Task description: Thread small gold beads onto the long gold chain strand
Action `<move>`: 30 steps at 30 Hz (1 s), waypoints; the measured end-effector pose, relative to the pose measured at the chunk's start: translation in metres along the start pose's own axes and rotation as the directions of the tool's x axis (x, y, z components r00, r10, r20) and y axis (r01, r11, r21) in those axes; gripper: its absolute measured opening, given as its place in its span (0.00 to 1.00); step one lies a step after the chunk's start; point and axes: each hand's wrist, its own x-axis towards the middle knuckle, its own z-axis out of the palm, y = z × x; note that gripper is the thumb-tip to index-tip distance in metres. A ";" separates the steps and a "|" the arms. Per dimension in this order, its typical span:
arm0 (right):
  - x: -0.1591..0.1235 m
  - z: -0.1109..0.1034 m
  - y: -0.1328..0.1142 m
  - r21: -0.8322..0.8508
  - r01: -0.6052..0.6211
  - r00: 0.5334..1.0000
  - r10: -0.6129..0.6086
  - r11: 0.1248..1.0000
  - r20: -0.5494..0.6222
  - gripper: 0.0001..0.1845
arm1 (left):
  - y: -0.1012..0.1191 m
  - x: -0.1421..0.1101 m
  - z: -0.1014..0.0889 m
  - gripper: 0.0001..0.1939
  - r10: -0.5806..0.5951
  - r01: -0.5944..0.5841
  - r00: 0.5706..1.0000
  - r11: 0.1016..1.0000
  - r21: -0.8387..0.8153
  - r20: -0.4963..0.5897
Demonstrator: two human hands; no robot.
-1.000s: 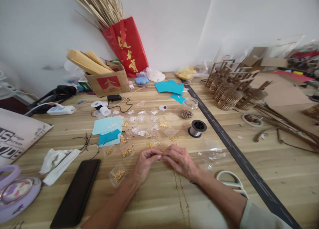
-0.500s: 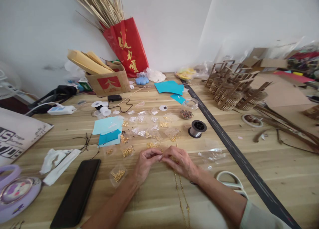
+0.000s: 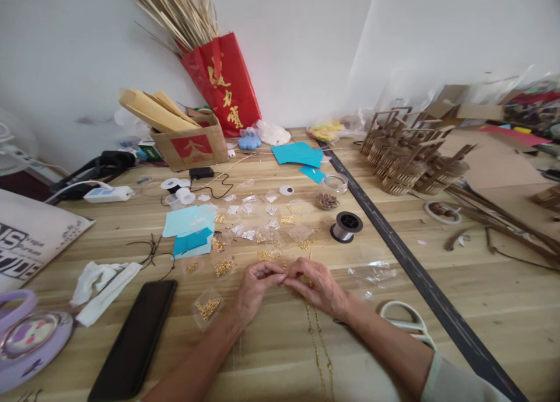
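Note:
My left hand (image 3: 259,286) and my right hand (image 3: 315,284) meet at their fingertips above the wooden table. Both are pinched closed, and the small piece between the tips is too tiny to make out. A thin gold chain (image 3: 318,335) with small beads along it hangs from under my right hand toward the table's near edge. Just beyond the fingers lie gold findings (image 3: 269,254). Small clear bags of gold beads (image 3: 224,266) and silver pieces (image 3: 248,234) spread out past them. Closer to my left forearm is another bag of gold rings (image 3: 207,306).
Right of my hands are white-handled scissors (image 3: 405,317), partly under my forearm, and a wire spool (image 3: 346,226). A black phone (image 3: 133,338) lies at left, near blue cards (image 3: 192,238). Small woven baskets (image 3: 405,157) stand back right; a red bag (image 3: 227,87) leans on the wall.

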 end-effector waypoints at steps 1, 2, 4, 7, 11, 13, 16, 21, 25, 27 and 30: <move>0.000 0.000 0.000 0.003 -0.004 1.000 0.004 1.000 -0.003 0.05 | 0.000 0.000 0.000 0.08 0.002 -0.002 1.000 1.000 -0.001 0.001; 0.000 0.000 0.000 0.008 -0.010 1.000 0.010 1.000 -0.004 0.06 | 0.000 0.000 0.000 0.08 0.000 0.000 1.000 1.000 -0.001 0.002; 0.000 -0.001 0.000 0.019 -0.016 1.000 0.016 1.000 -0.003 0.06 | -0.001 0.001 0.000 0.08 -0.009 0.009 1.000 1.000 -0.004 0.006; 0.000 -0.001 0.000 0.029 -0.014 1.000 0.014 0.999 -0.001 0.06 | -0.001 0.001 -0.001 0.08 -0.023 0.023 0.999 1.000 -0.007 0.025; -0.001 0.000 0.001 0.061 -0.021 1.000 0.022 0.998 -0.005 0.05 | -0.002 0.001 -0.003 0.08 -0.014 0.014 0.999 1.000 0.007 0.044; -0.002 0.000 0.002 0.075 -0.032 0.999 0.033 0.997 -0.006 0.04 | -0.003 0.002 -0.003 0.08 0.000 -0.001 0.999 1.000 0.017 0.052; -0.002 0.000 0.002 0.074 -0.051 0.999 0.051 0.996 -0.001 0.05 | -0.004 0.003 -0.004 0.08 0.010 -0.011 0.998 1.000 0.027 0.059; -0.001 -0.001 0.001 0.045 -0.059 0.998 0.059 0.997 0.015 0.07 | -0.003 0.003 -0.003 0.09 0.002 -0.003 0.998 1.000 0.027 0.059; 0.001 -0.004 -0.002 0.045 -0.048 0.998 0.046 0.998 0.048 0.07 | -0.003 0.002 -0.003 0.11 -0.019 0.018 0.999 1.000 0.011 0.047; 0.002 -0.005 -0.002 0.052 -0.053 0.997 0.049 0.997 0.067 0.07 | -0.003 0.002 -0.002 0.11 -0.032 0.032 0.999 0.999 0.001 0.042; 0.002 -0.005 -0.002 0.055 -0.058 0.996 0.053 0.997 0.076 0.07 | -0.002 0.002 -0.002 0.12 -0.040 0.040 0.998 0.999 -0.007 0.047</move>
